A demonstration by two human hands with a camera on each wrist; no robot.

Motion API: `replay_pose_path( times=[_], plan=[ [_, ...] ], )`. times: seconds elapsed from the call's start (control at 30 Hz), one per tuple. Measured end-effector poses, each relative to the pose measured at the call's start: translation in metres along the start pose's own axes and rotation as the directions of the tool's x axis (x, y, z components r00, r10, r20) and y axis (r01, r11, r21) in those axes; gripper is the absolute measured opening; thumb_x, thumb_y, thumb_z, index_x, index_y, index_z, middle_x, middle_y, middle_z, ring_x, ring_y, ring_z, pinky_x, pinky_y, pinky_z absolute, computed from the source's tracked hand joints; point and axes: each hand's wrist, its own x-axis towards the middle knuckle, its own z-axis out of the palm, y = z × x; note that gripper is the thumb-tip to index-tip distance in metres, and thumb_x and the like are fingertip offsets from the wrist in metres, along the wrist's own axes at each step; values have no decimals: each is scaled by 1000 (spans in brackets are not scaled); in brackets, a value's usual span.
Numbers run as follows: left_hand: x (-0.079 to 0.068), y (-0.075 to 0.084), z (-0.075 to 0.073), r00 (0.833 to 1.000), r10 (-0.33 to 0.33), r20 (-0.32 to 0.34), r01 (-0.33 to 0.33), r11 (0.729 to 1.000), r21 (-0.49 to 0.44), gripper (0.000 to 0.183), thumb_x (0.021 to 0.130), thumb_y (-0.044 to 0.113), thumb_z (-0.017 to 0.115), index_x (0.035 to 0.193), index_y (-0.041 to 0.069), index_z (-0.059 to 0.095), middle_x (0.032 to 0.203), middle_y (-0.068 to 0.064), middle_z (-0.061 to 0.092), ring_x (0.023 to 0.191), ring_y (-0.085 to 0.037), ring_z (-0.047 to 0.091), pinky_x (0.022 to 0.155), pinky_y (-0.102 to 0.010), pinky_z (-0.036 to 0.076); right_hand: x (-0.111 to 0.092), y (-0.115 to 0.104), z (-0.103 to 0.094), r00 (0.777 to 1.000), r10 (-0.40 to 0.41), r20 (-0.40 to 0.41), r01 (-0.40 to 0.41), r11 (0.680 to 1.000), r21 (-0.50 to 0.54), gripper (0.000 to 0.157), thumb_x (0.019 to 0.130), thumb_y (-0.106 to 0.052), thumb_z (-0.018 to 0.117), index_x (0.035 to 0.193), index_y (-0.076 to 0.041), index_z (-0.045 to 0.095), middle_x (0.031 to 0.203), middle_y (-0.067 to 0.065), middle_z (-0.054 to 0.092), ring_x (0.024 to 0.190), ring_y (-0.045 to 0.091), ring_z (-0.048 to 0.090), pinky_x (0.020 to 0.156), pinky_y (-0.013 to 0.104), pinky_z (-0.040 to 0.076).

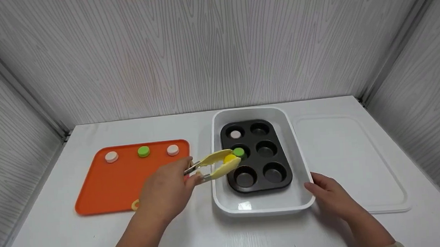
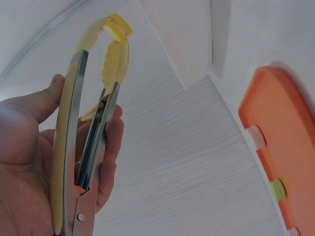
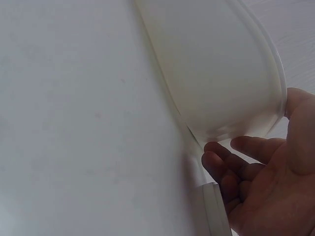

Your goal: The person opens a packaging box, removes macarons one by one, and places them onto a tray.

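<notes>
Yellow-tipped metal tongs (image 1: pixel 219 172) sit in your left hand (image 1: pixel 168 189), its fingers and thumb closed round the two arms, just left of the frame's centre. Your right hand (image 1: pixel 331 195) grips the lower right corner of the white bin (image 1: pixel 265 211), thumb at the rim, fingers bent against the outside.

Inside that bin, right of centre, lies a black muffin pan (image 1: pixel 261 183) with six round cups in two columns. You have a pink disc (image 1: pixel 235 134) in its upper left cup and a green disc (image 1: pixel 239 152) at the middle left one. To the left of the frame, an orange tray (image 1: pixel 116 187) carries three more discs (image 1: pixel 143 151) along its far edge: two pale ones with a bright green one between them.

Between the tips of your tongs is a yellow disc (image 1: pixel 229 159), small and round, over the pan's left column and just beside the green one; your left wrist view shows it tilted, pinched between the tips.
</notes>
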Motion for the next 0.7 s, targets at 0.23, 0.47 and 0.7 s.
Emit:
replay_pose_path(
  times=[0.23, 0.47, 0.7],
  plan=[
    [-13, -22, -26, 997, -58, -53, 59, 998, 22, 52, 98, 39, 78, 141, 14, 66, 114, -7, 75, 96, -27, 65, 72, -45, 56, 1, 1, 1, 1000, -14, -2, 14, 1000, 8, 50, 111, -19, 57, 151, 9, 50, 148, 23, 59, 140, 31, 50, 104, 17, 41],
    [-22, -52, -42, 993, -103, -57, 106, 992, 64, 56, 99, 36, 76, 146, 9, 61, 120, -14, 73, 90, -30, 64, 65, -40, 51, 1, 1, 0, 1000, -9, -1, 9, 999, -32, 50, 111, -20, 56, 151, 10, 50, 147, 23, 59, 139, 30, 51, 104, 17, 40],
    [-22, -79, -38, 991, -124, -49, 129, 985, 113, 59, 99, 36, 75, 146, 4, 60, 128, -20, 71, 102, -37, 66, 68, -46, 53, 0, -1, 1, 999, 31, -10, -31, 998, -62, 51, 111, -19, 55, 153, 9, 47, 151, 24, 56, 141, 33, 50, 105, 18, 40]
  ],
)
